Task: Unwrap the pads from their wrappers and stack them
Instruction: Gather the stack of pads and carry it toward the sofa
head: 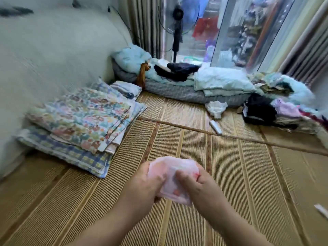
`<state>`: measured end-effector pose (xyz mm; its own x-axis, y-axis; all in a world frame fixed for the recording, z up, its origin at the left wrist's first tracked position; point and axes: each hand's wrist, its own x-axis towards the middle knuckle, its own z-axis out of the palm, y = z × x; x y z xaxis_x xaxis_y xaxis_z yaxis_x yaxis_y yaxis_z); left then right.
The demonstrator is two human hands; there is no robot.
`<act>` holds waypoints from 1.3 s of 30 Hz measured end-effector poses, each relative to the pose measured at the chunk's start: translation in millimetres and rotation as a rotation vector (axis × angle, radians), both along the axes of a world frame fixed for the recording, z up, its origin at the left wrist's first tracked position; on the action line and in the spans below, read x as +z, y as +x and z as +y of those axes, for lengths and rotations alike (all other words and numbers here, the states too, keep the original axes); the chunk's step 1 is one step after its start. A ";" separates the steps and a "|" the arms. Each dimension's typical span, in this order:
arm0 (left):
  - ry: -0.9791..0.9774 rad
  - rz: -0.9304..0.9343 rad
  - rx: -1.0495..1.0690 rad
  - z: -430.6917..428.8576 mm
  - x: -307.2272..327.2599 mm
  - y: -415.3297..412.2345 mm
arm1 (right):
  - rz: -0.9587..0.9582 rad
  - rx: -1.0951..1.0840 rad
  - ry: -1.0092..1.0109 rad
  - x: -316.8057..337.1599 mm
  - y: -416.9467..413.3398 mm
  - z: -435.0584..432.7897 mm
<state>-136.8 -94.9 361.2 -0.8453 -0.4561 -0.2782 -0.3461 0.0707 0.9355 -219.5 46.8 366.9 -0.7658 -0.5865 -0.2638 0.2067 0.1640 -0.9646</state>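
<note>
A pale pink wrapped pad with small red marks is held above the woven mat, low in the middle of the view. My left hand grips its left side. My right hand grips its right side, thumb pressed on the front of the wrapper. Both hands hide the pad's edges. A small white folded packet lies on the mat farther off to the right. Another white piece shows at the right edge.
Folded floral cloths and cushions are piled at the left by the wall. Blue bedding, dark clothes and a crumpled white cloth lie along the back. A standing fan is by the window.
</note>
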 end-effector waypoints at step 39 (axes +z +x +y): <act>-0.176 -0.003 0.297 -373.3 134.5 283.3 | -0.106 0.447 -0.002 132.9 239.5 -402.1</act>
